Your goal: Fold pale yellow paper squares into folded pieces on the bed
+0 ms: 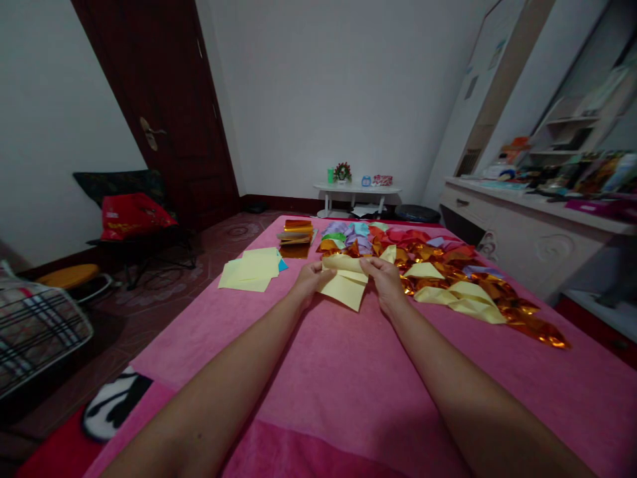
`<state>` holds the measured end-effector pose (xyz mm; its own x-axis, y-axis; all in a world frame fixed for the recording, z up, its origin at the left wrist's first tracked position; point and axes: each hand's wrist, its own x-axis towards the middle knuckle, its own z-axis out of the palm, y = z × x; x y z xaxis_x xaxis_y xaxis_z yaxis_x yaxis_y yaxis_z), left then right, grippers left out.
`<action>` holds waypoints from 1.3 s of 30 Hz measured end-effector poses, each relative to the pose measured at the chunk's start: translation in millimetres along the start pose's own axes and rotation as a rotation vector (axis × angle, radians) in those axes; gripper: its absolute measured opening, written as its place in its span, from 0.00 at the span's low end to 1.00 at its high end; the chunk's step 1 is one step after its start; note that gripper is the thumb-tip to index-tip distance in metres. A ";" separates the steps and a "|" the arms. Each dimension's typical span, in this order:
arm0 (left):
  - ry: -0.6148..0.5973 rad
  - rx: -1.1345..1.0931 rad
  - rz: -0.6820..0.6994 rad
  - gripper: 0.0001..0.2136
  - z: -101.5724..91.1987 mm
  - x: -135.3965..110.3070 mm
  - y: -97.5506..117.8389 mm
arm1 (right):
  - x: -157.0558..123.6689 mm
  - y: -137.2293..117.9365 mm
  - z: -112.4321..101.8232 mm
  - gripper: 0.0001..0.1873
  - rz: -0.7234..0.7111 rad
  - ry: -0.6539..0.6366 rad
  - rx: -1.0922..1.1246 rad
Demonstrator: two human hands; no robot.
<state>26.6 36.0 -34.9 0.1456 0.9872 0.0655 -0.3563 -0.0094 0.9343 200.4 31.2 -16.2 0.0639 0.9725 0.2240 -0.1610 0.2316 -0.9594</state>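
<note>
- Left hand (312, 277): pinches left edge of yellow sheet (345, 290), frame center.
- Right hand (385, 279): pinches the sheet's right edge.
- Paper stack (255, 267): left of center.

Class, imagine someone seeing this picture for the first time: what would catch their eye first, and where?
The bright pink cloth filling the foreground would probably come first, then the heap of colourful paper, much of it shiny orange, towards its far right. In the centre, the left hand and right hand hold a pale yellow sheet between them.
</note>
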 end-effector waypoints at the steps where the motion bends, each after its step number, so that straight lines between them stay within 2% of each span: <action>1: -0.001 0.001 0.003 0.22 -0.3 0.1 -0.5 | 0.0 0.3 -0.4 0.17 0.002 0.010 -0.006; 6: 0.032 -0.001 0.029 0.22 0.5 0.1 -1.2 | 2.0 3.3 -2.0 0.19 0.013 0.027 -0.030; 11: 0.103 -0.008 0.066 0.26 1.0 0.4 0.4 | 2.4 7.6 0.8 0.21 0.034 -0.043 -0.054; 18: 0.096 0.027 0.060 0.19 1.8 1.6 -0.7 | -0.4 7.8 2.5 0.24 0.061 -0.037 -0.109; 24: 0.125 0.064 0.014 0.18 3.8 -2.6 1.5 | -2.8 3.6 2.0 0.18 0.055 -0.058 -0.106; 27: 0.144 0.082 -0.014 0.18 3.1 -3.2 4.4 | -3.2 4.2 0.2 0.19 0.068 -0.052 -0.115; 30: 0.115 0.103 -0.082 0.16 2.0 -5.8 12.8 | -3.4 5.1 -5.5 0.24 0.094 -0.003 -0.144; 33: 0.034 0.125 -0.188 0.14 1.0 -13.9 26.8 | -7.5 0.5 -14.3 0.28 0.139 0.044 -0.180; 37: -0.054 0.173 -0.317 0.13 -0.2 -30.1 37.8 | -21.9 -11.9 -22.4 0.31 0.245 -0.035 -0.188; 39: -0.090 0.322 -0.328 0.14 -1.5 -37.1 34.5 | -30.1 -13.9 -23.3 0.33 0.270 -0.110 -0.248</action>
<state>7.5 -0.7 -5.6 0.2869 0.9288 -0.2345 0.0239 0.2378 0.9710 223.6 -1.9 -13.6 -0.0568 0.9976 -0.0387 0.0864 -0.0337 -0.9957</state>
